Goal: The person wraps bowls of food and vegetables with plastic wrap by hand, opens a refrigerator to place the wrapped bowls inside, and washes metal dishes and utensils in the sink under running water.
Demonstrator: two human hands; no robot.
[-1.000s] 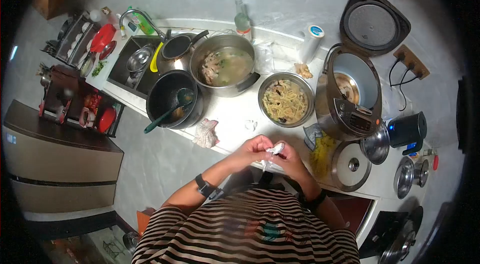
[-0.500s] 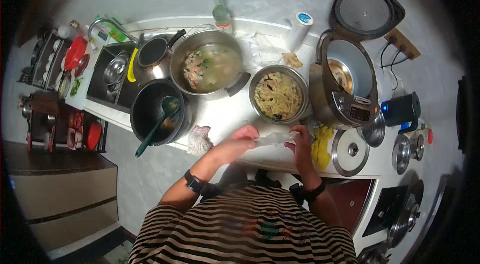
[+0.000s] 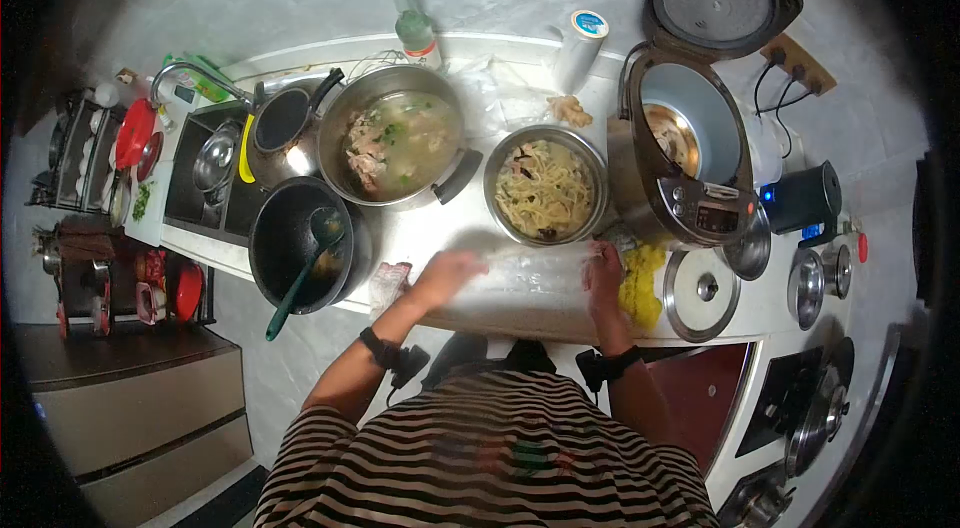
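A sheet of thin clear plastic [image 3: 535, 273], either a bag or a piece of film, stretches between my two hands at the counter's front edge. My left hand [image 3: 450, 276], blurred by motion, pinches its left side. On its right side, my right hand [image 3: 603, 273] has fingers closed around the edge. Just beyond the plastic stands a steel bowl [image 3: 490, 196] of noodles [image 3: 545, 190] with bits of meat and dark pieces. Beside my left hand lies a crumpled cloth [image 3: 389, 285]. A yellow cloth [image 3: 643, 283] sits right of my right hand.
Left stand a dark pot [image 3: 262, 263] with a green ladle [image 3: 300, 283] and a large pot [image 3: 335, 153] of soup. An open rice cooker [image 3: 640, 183] and a glass lid [image 3: 690, 318] are at right. Behind are a green bottle [image 3: 413, 31] and a white roll [image 3: 578, 56].
My hands have moved apart, the left one going leftward. The plastic, bunched up before, is now spread wide between them. The view has shifted slightly.
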